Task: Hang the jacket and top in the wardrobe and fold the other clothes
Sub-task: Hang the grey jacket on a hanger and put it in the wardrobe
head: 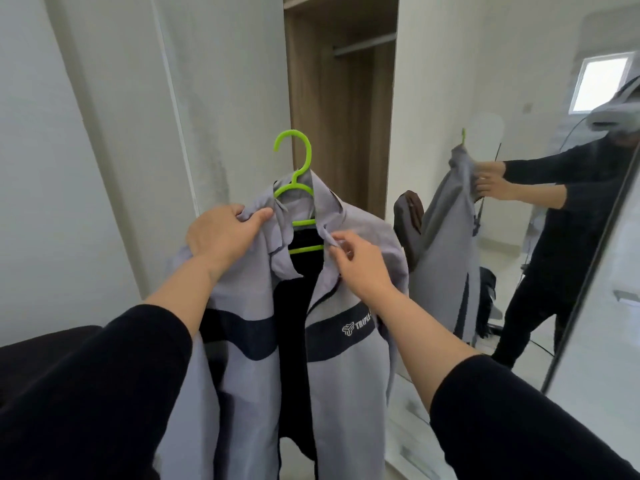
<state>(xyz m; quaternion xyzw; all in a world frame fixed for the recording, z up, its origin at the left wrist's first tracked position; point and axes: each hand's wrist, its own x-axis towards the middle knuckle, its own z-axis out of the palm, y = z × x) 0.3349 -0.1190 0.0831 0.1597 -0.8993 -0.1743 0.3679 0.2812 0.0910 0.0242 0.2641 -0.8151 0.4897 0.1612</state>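
Centrally in the frame, a grey jacket with a dark chest band sat draped on a green hanger, front unzipped. The left hand gripped the jacket's left shoulder and collar, fingers curled into the cloth. The right hand pinched the opposite collar edge between thumb and fingertips. The hanger's hook stood free, not on the rail, which showed at upper centre inside the open wardrobe. At right, a mirror reflected the person holding the jacket.
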